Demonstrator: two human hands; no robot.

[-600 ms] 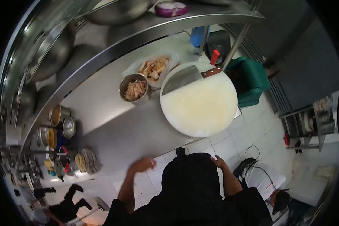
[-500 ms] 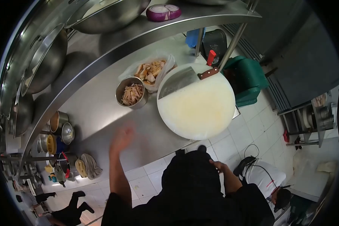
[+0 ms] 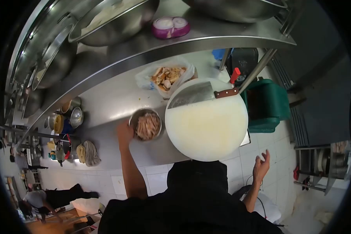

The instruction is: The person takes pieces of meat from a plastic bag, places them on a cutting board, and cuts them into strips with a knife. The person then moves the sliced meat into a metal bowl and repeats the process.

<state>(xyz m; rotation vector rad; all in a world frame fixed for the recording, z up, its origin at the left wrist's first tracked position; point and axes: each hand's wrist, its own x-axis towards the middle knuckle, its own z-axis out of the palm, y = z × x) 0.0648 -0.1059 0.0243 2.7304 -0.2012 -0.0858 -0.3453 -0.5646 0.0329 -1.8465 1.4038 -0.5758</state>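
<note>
My left hand (image 3: pixel 125 134) is closed on the left rim of a round steel pot (image 3: pixel 160 130) filled with sliced meat strips (image 3: pixel 147 125). The pot is on the steel counter, left of the round white cutting board (image 3: pixel 208 128). Over the floor to the right of the board, my right hand (image 3: pixel 261 165) is raised with its fingers apart, holding nothing. A cleaver (image 3: pixel 191 95) with a brown handle lies flat across the board's far side. Behind the pot, a clear plastic bag (image 3: pixel 146 80) holds browned meat pieces (image 3: pixel 166 77).
A steel shelf (image 3: pixel 117 64) spans above the counter, bearing large bowls (image 3: pixel 117 23) and a cut red onion (image 3: pixel 171 28). A green bin (image 3: pixel 268 105) stands right of the board. Cloths (image 3: pixel 90 153) lie on the left. Other people (image 3: pixel 62 197) are lower left and right.
My left hand has taken hold of the pot, which is now nearer me and away from the bag. My right hand has moved out from my body to the right and opened.
</note>
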